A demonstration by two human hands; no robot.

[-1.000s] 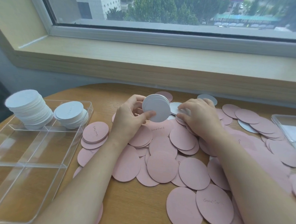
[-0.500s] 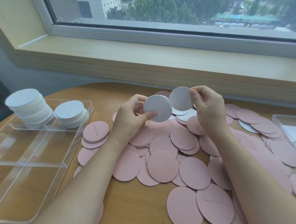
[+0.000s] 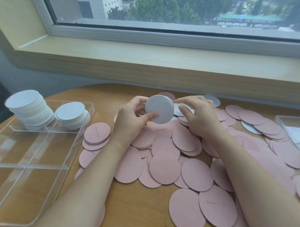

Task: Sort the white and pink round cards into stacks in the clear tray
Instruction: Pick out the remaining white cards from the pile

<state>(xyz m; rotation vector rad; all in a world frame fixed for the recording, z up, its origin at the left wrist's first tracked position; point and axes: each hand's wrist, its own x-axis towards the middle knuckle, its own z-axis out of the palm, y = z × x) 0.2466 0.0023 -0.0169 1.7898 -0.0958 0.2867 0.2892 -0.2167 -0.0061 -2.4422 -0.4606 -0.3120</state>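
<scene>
A bundle of white cards (image 3: 159, 109) stands on edge, flat face toward the camera, gripped by the left hand (image 3: 133, 119) above the pink cards (image 3: 165, 166) strewn over the round wooden table (image 3: 140, 210). The right hand (image 3: 197, 116) rests with relaxed fingers on loose white cards just beside it. The clear tray (image 3: 30, 152) at left holds two white stacks (image 3: 31, 109); a window sill (image 3: 148, 56) runs behind.

Both forearms were bare from the lower edge of the view up to the wrists, with no sleeve showing. The left hand (image 3: 133, 117) wore no glove, ring or watch, and its thumbnail was short and unpainted. The right hand (image 3: 200, 116) was likewise ungloved, its wrist plain and its visible nail short and unpainted.
</scene>
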